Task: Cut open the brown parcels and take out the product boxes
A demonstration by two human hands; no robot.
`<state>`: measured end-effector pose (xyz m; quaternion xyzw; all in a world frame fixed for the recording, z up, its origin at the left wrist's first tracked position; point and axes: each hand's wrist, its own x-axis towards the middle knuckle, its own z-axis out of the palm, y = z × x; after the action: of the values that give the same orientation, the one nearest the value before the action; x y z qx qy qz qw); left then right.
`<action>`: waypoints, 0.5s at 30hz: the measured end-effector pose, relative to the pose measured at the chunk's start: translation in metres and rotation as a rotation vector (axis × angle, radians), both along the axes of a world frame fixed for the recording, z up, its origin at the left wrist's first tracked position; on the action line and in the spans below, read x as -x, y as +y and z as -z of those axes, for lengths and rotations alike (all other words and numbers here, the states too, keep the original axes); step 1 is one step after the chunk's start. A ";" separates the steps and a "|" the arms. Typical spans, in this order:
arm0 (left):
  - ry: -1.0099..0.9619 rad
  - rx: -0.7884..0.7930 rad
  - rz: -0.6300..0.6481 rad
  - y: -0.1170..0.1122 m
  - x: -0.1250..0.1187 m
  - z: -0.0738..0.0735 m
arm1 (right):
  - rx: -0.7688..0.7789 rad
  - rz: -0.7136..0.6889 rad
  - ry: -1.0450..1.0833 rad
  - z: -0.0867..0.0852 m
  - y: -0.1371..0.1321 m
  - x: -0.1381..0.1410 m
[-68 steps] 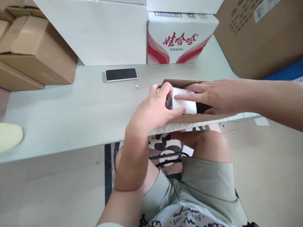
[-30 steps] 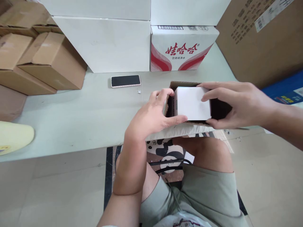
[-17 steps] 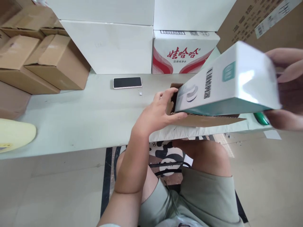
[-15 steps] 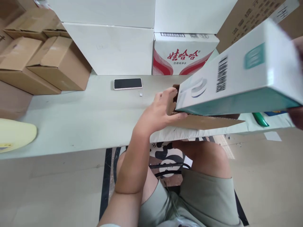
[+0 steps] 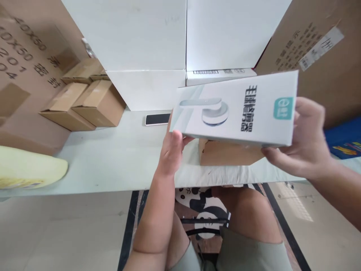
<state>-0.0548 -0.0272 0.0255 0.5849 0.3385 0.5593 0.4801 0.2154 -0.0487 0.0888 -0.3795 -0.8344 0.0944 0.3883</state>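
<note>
A white product box (image 5: 234, 109) with a picture of a small handled appliance, dark characters and a teal logo is held up above the table. My left hand (image 5: 172, 148) grips its left end, thumb in front and the other fingers partly hidden behind it. Around the right end, my right hand (image 5: 306, 139) is closed, with its thumb along the lower edge. Below the product box stands a brown cardboard box (image 5: 228, 152) on the table; its top is mostly hidden.
A phone (image 5: 157, 119) lies behind my left hand. Small cartons (image 5: 98, 101) and a pale yellow object (image 5: 31, 167) are at the left. White boxes (image 5: 146, 34) stack at the back. A large carton (image 5: 318, 56) and a blue package (image 5: 345, 137) stand right.
The white product box has come up out of the brown box and turned its printed face toward me. My left hand has moved from the brown box onto the product box's left end.
</note>
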 end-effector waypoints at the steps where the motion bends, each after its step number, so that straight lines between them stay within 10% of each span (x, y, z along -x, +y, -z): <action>1: 0.004 -0.016 -0.035 -0.001 -0.001 0.000 | 0.011 -0.005 -0.010 0.001 0.002 0.002; 8: 0.266 -0.057 -0.178 0.037 -0.019 -0.031 | 0.176 -0.011 0.010 -0.005 0.063 -0.013; 15: 0.219 0.100 -0.155 0.194 -0.063 -0.074 | 0.602 0.256 0.451 -0.003 0.219 -0.029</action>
<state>0.0086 0.1668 0.0996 0.5898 0.4603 0.5102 0.4242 0.2448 0.1705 0.0921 -0.5470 -0.6092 0.3666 0.4418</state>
